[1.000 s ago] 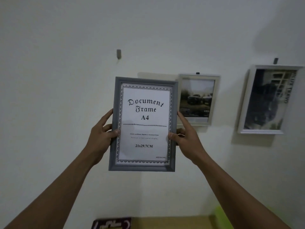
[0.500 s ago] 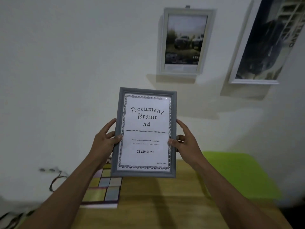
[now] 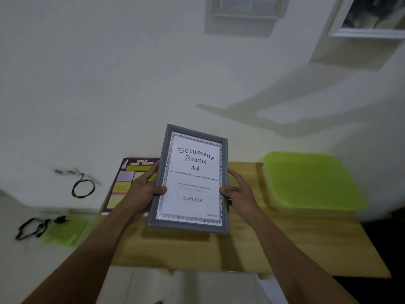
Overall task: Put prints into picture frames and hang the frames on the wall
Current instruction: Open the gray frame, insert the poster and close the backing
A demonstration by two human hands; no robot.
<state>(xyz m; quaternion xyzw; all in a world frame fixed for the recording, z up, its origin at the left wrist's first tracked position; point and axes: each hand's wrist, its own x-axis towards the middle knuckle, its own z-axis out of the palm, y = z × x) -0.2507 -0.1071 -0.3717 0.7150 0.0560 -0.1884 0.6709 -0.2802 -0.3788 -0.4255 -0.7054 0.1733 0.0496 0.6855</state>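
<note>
I hold a grey picture frame [image 3: 190, 179] with a white "Document Frame A4" insert sheet, tilted back above the wooden table [image 3: 285, 242]. My left hand [image 3: 143, 191] grips its left edge, thumb on the front. My right hand [image 3: 240, 193] grips its right edge the same way. Two white frames hang on the wall above: only the bottom of one [image 3: 246, 8] and the lower corner of the other [image 3: 370, 23] show.
A purple printed sheet [image 3: 122, 183] lies on the table's left end behind my left hand. A lime-green tray [image 3: 311, 181] sits at the right end. Left of the table are black cables [image 3: 83, 187] and a small green lid [image 3: 65, 231]. A pale surface lies at the bottom edge.
The frame came down from wall height to just above the table and tilted back. My view dropped, so the hung frames slid to the top edge and the table came into sight.
</note>
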